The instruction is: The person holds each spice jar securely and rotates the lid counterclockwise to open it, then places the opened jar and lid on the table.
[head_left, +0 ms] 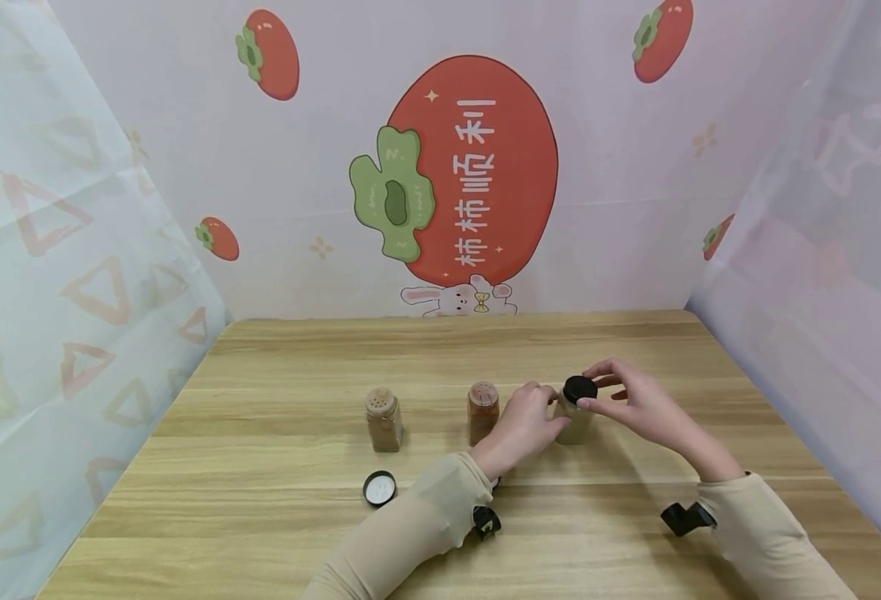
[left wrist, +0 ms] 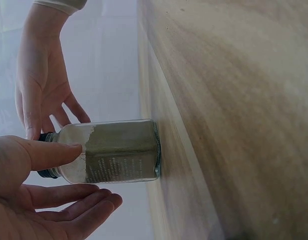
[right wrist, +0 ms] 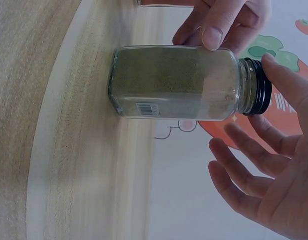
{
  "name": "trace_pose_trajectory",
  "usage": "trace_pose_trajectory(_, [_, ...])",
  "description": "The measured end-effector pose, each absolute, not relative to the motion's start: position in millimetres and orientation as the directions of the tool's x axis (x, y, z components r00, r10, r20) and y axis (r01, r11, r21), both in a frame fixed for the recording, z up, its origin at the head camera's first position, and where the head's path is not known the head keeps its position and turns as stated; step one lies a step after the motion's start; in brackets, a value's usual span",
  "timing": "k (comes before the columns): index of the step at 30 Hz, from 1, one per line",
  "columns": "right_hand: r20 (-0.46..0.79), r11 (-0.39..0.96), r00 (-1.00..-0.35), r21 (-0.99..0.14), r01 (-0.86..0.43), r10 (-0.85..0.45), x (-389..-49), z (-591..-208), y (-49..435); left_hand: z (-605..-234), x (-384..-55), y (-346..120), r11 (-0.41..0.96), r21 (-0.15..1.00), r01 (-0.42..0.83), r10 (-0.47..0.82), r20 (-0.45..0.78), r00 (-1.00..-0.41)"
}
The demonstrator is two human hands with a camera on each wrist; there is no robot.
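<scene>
A square glass spice jar of grey-green powder stands upright on the table, its black screw lid on top. My left hand holds the jar from its left side; in the left wrist view the thumb lies along the glass near the shoulder. From the right, my right hand pinches the lid between thumb and index finger, as the right wrist view shows at the black lid. The other fingers of that hand spread away from the jar.
Left of my hands stand a jar of reddish powder and a jar of brownish powder, both with perforated shaker tops showing. A loose black lid lies inside-up on the wooden table. Printed cloth encloses the back and sides.
</scene>
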State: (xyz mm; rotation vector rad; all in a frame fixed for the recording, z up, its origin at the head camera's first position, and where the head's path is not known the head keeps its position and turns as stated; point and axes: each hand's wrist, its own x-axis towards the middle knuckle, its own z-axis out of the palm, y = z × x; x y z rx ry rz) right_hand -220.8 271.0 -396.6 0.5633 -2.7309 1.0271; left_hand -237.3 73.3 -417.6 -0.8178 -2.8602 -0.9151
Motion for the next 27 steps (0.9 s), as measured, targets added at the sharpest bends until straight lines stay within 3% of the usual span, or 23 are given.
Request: trace_pose_trajectory(27, [0.28,0.637,-0.844,-0.559,-0.53,-0.457,-222,-385,278,-416,-237,73,0.68,0.539,0.497,0.483,0.18,-0.857])
